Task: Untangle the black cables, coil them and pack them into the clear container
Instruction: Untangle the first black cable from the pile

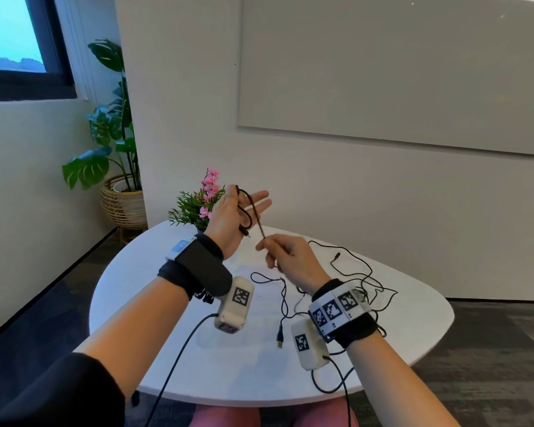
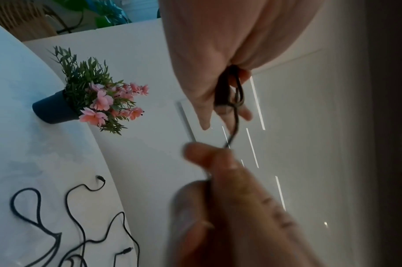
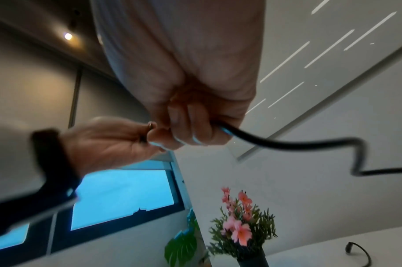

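My left hand (image 1: 239, 211) is raised above the back of the white table (image 1: 173, 349), fingers straight, palm facing right. A thin black cable (image 1: 249, 211) is looped around it, and the thumb clamps the loops (image 2: 229, 90) against the palm. The cable's plug end (image 1: 245, 233) hangs at the heel of the hand. My right hand (image 1: 287, 257) pinches the same cable (image 1: 262, 234) just below the left hand, and the rest trails from its fist (image 3: 286, 144). More black cables (image 1: 361, 282) lie tangled on the table right of my right wrist.
A USB plug (image 1: 280, 335) lies between my wrists. Beside it is a faint clear outline (image 1: 253, 342), perhaps the container. A small dark pot of pink flowers (image 1: 202, 204) stands at the table's back edge, behind my left hand. A large plant in a basket (image 1: 121, 198) stands on the floor.
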`<state>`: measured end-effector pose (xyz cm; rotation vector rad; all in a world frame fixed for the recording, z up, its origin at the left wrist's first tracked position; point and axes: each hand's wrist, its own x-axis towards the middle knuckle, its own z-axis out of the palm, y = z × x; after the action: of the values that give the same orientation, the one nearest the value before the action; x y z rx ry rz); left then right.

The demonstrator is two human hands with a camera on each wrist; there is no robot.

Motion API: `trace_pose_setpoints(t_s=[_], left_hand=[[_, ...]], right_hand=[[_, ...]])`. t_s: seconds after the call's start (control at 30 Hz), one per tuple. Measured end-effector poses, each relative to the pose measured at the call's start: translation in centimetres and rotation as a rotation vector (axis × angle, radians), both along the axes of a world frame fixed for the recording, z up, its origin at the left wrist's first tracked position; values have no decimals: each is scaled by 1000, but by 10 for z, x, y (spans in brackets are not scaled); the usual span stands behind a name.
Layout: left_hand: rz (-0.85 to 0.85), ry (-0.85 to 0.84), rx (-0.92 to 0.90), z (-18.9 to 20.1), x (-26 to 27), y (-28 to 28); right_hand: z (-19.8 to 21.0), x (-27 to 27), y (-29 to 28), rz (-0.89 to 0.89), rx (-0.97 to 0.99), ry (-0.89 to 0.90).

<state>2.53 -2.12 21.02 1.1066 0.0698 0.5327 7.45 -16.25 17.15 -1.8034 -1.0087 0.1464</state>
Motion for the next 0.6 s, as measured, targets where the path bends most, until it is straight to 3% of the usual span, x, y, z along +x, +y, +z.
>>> trace_pose_setpoints(t_s=[0.13,0.2,0.3,0.43,0.53,0.6], left_hand=[[94,38,-142,9,4,0],[162,131,10,7,7,6],[204,241,389,-2,9,12],[80,376,958,-14,0,0],[-115,395,1002,-14,-8,-15],[-212,352,964,-10,-12,-21]], right_hand=[[-9,-12,2,125,-238,-23],[-2,-13,-2,147,-290,-36],[16,-8,-13,166,-301,-69],[37,5,-25,41,-133,-165],[42,15,-27,-29,21,-166],[41,20,-30,-85,145,-67]])
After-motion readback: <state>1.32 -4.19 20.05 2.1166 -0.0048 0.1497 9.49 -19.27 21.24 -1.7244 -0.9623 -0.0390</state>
